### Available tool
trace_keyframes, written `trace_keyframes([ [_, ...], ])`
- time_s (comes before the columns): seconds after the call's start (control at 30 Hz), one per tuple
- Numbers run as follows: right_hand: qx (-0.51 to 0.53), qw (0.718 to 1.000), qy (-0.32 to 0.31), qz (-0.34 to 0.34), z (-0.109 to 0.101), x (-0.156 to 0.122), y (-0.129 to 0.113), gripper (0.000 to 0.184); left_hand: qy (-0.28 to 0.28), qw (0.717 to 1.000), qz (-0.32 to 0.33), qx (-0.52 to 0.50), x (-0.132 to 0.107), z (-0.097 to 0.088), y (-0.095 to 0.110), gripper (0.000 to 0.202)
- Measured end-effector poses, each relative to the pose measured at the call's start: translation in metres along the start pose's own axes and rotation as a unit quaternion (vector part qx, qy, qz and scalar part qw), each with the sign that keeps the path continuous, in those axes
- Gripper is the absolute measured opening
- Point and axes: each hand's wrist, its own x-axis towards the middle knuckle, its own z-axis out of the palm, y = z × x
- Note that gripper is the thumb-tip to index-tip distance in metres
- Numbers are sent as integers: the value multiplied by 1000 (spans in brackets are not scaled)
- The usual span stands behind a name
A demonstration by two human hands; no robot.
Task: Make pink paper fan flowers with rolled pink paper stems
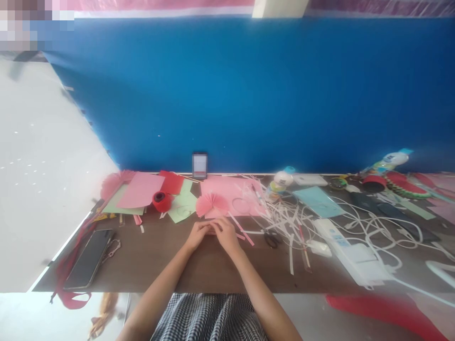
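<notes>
My left hand (199, 234) and my right hand (224, 232) meet at the middle of the brown table, fingertips close together. Both are closed, pinching what looks like a narrow folded strip of pink paper; most of it is hidden by the fingers. Just beyond them lies a pleated pink paper fan (212, 204), resting against a larger pink sheet (234, 184). Thin pink strips (245, 234) stick out to the right of my right hand. Dark-handled scissors (271, 238) lie farther right.
Left are a black phone (88, 259), a red ribbon roll (162, 201) and green paper (124, 201). A small phone (199, 166) leans on the blue partition (227, 94). Right are tangled paper strips (284, 213), a bottle (282, 182), a power strip (350, 251) and white cables (377, 222).
</notes>
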Motion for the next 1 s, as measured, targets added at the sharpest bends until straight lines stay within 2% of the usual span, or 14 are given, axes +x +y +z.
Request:
trace_keyframes([
  [0.23, 12, 1000, 7, 7, 2, -2, 3, 17, -27, 999, 18, -31, 1, -3, -4, 28],
  [0.43, 28, 999, -17, 28, 0, 0, 4, 12, -19, 999, 11, -30, 1, -5, -6, 30],
  [0.67, 16, 999, -34, -4, -1, 0, 7, 14, -25, 999, 2, -48, 2, -8, -10, 33],
  [1.0, 49, 998, 18, -17, 4, -4, 7, 13, -3, 997, -13, -74, 5, -8, -14, 30],
])
